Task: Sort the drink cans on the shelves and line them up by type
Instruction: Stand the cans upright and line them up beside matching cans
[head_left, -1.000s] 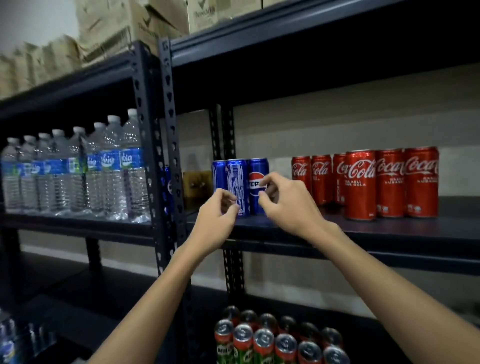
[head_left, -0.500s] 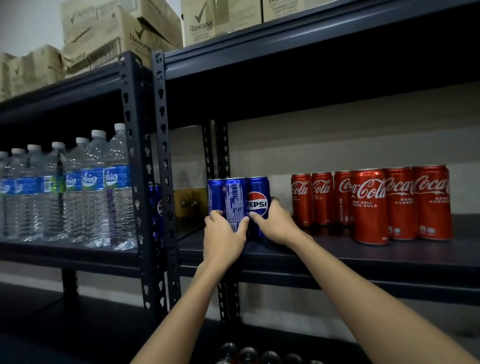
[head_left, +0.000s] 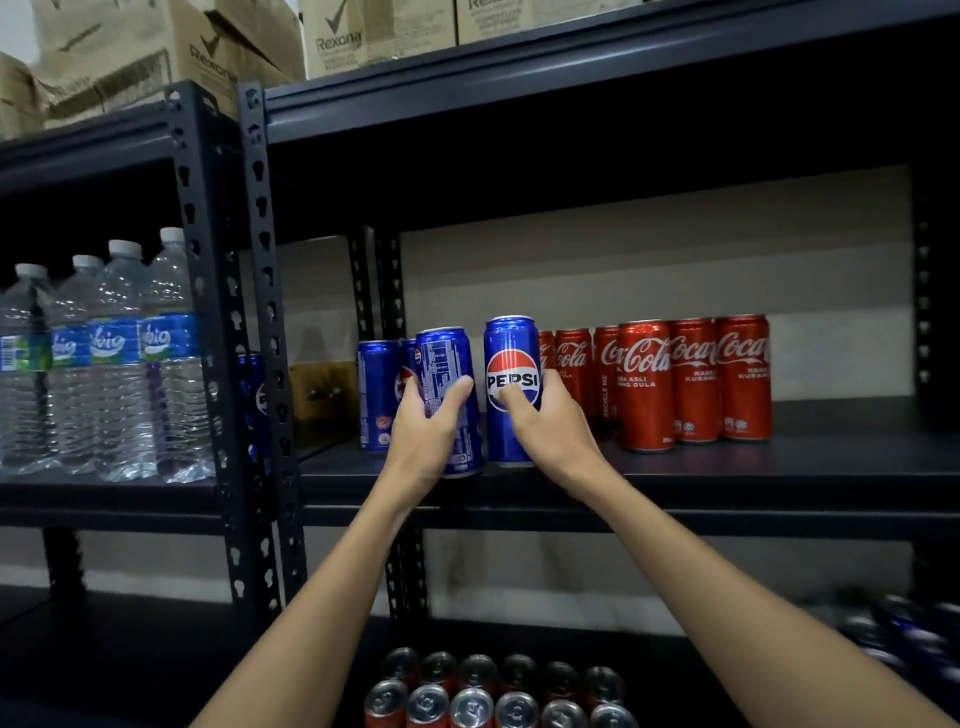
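At the left of the frame we see water bottles (head_left: 119, 358) standing on the neighbouring shelf. Near centre our left hand (head_left: 431, 436) is wrapped around a blue Pepsi can (head_left: 447, 364), label side out, tilted slightly. Just right of it our right hand (head_left: 550, 421) grips a second Pepsi can (head_left: 511, 353) standing upright on the middle shelf (head_left: 779, 462). Further right stand red Coca-Cola cans (head_left: 691, 379) in a row
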